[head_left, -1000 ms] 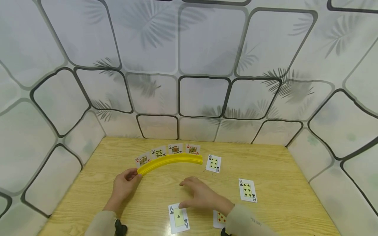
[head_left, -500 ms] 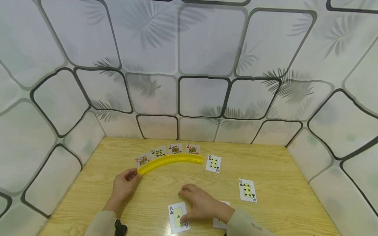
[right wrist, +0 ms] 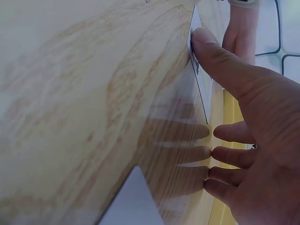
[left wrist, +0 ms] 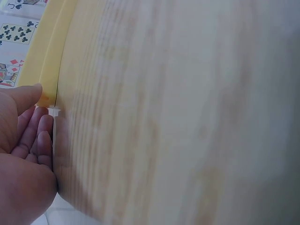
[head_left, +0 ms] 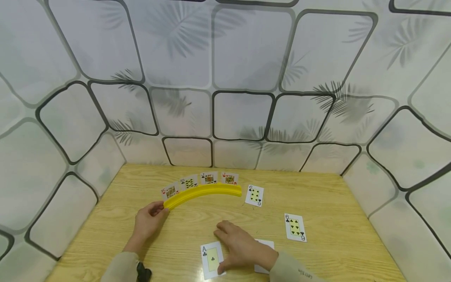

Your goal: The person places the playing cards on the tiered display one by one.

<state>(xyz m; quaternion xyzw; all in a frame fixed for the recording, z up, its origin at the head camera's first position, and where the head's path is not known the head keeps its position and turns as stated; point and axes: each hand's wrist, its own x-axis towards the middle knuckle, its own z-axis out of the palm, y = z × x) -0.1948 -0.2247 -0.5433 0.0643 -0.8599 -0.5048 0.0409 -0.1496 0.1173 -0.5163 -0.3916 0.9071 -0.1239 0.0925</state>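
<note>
My left hand (head_left: 149, 221) pinches the left end of a curved yellow playing card holder (head_left: 204, 190), its thumb (left wrist: 30, 96) lying on the holder in the left wrist view. Several playing cards stand in the holder: a red king (head_left: 170, 191), a ten of clubs (head_left: 189, 181) and two jacks. My right hand (head_left: 243, 246) is over the table, its thumb (right wrist: 206, 40) pressing on the lower right corner of the ace of clubs (head_left: 211, 256). Its other fingers (right wrist: 229, 157) are extended, their tips at the tabletop, with no card under them.
One black six (head_left: 254, 196) lies right of the holder, and a six of clubs (head_left: 295, 228) lies farther right. Another card (head_left: 266, 243) is partly hidden under my right wrist. Patterned walls (head_left: 243, 117) enclose the wooden table (head_left: 324, 196) at the back and sides.
My right hand has moved down toward the near edge, its thumb sliding from the ace's upper right corner to its lower right. The left hand and holder stay put.
</note>
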